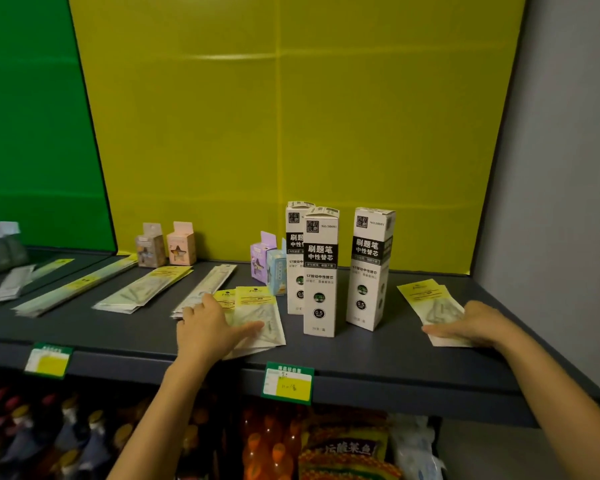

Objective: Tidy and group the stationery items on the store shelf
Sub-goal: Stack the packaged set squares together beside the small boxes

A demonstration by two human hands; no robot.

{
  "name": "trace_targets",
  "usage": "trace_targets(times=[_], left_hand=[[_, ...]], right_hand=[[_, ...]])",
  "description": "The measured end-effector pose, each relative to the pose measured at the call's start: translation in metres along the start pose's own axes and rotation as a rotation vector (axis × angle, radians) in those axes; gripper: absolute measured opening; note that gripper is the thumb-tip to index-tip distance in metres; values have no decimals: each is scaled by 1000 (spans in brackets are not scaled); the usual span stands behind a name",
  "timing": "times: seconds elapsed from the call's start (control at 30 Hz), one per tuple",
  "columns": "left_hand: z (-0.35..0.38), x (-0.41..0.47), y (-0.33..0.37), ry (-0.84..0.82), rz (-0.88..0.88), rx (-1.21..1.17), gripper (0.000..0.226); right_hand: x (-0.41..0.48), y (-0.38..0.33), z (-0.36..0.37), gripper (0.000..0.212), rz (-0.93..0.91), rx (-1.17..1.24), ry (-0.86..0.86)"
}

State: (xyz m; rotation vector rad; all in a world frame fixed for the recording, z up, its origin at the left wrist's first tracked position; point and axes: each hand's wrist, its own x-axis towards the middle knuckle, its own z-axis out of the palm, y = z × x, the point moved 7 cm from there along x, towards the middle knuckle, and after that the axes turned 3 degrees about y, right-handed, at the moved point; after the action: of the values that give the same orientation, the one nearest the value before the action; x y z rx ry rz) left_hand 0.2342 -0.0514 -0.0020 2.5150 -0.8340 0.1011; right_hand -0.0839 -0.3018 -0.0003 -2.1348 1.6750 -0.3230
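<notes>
Left hand (205, 329): fingers spread, nearly straight, pressing flat on the middle packet stack (257, 308); gripping nothing.
Right hand (482, 323): fingers straight, laid on the right-hand packets (426, 296); nothing pinched.
Between them: three tall refill boxes (321, 271), upright on the shelf (361, 349).
Doing it well: I'd slide the right-hand packets low past the boxes' front, then square the edges onto the middle stack.

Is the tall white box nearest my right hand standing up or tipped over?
Upright. The tall white box stands on its short end on the shelf, top flap up.
</notes>
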Motion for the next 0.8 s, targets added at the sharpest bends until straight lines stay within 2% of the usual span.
trace_targets(times=[0.13, 0.23, 0.4, 0.5, 0.63, 0.73, 0.8], left_hand=[[0, 3, -2, -95, -60, -259, 98], [0, 3, -1, -165, -79, -337, 98], [-6, 3, -6, -199, -100, -455, 83], [-5, 3, -12, -207, -124, -536, 77], [-1, -6, -20, -277, -166, -678, 70], [0, -16, -24, -263, -177, -806, 29], [-2, -22, -28, -217, -179, -901, 22]], right_hand=[[-3, -5, -2, 73, -18, 44, -39], [-4, -6, 0, 70, -41, 32, -61], [-4, -2, -1, 79, -73, 9, 45], [-3, 3, -1, 70, -96, 99, 94], [-6, 7, -5, 57, -144, 336, 147], [-25, 4, -15, 51, -185, 429, 230], [-44, 1, -26, 49, -204, 493, 305]])
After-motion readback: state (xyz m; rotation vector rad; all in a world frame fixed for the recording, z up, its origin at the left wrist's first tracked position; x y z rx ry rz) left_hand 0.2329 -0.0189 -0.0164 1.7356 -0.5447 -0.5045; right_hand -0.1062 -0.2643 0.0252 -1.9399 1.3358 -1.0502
